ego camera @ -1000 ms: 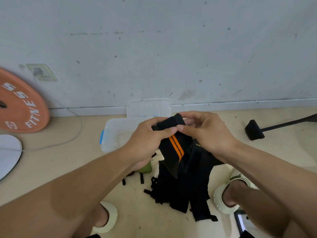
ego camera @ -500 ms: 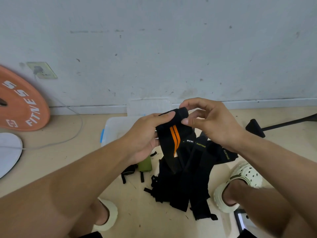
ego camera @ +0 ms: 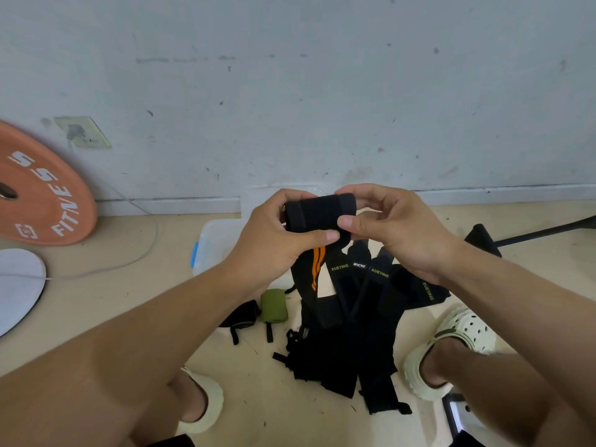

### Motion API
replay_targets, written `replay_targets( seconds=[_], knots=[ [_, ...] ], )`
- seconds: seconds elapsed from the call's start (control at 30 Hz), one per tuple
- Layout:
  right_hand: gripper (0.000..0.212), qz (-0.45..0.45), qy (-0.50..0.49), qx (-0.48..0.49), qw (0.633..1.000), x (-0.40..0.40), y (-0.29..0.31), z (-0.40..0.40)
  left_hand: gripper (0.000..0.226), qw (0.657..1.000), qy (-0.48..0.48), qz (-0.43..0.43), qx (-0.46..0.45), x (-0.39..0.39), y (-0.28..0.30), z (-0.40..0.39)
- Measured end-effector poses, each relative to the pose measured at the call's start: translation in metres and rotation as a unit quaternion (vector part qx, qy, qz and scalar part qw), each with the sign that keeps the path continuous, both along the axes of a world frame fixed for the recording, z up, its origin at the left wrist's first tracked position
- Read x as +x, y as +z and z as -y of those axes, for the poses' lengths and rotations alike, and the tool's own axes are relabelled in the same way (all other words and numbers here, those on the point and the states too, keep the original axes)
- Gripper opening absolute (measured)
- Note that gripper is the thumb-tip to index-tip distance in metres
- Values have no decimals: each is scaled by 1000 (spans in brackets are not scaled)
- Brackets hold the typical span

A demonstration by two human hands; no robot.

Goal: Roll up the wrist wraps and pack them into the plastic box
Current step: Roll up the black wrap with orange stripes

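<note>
Since the earlier frame the black wrist wrap has rolled thicker, pinched between left hand and right hand, plastic box just beyond; keep tail taut while winding.

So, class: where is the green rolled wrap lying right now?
Head view: the green rolled wrap lies on the floor, lower centre, between a black roll and the loose black wraps.

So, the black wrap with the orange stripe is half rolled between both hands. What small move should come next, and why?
Probably one more turn of the roll. The left hand and right hand pinch it at its two ends, but the orange-striped tail hangs loose below, unrolled. Only once the tail is wound in would the roll go into the plastic box behind it.
</note>
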State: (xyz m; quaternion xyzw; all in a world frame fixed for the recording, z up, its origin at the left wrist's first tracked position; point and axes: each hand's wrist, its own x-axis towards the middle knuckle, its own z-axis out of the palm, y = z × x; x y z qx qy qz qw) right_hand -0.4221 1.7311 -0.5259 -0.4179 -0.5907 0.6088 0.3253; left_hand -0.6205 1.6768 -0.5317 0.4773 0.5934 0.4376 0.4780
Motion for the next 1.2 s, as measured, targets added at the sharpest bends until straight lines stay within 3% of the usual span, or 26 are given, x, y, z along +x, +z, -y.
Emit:
replay_targets(
  seconds=[0.13, 0.27, 0.43, 0.6, 0.77, 0.93, 1.07, 1.2],
  knots=[
    [33, -8, -35, 31, 999, -1, 1, 3, 55, 999, -10, 16, -31, 3, 1, -1],
    [36, -3, -48, 47, 998, -4, 2, 7, 38, 999, -6, 26, -27, 5, 0, -2],
    [39, 2, -162, 83, 983, -11, -7, 19, 29, 996, 37, 76, -27, 9, -6, -2],
    [33, 94, -108, 136, 980, -15, -17, 35, 39, 996, 38, 66, -48, 13, -14, 2],
    [34, 135, -57, 150, 978, -16, -21, 39, 26, 995, 29, 61, -66, 11, -17, 5],
    [60, 107, -81, 77, 988, -10, -11, 23, 24, 997, 3, 58, -55, 9, -11, 4],
    [32, 165, -25, 102, 981, -6, -5, 15, 26, 998, -9, 36, -42, 9, -9, 4],
    [15, 152, -25, 103, 983, -7, -8, 17, 30, 999, -12, -29, -26, 8, -8, 4]
  ],
)
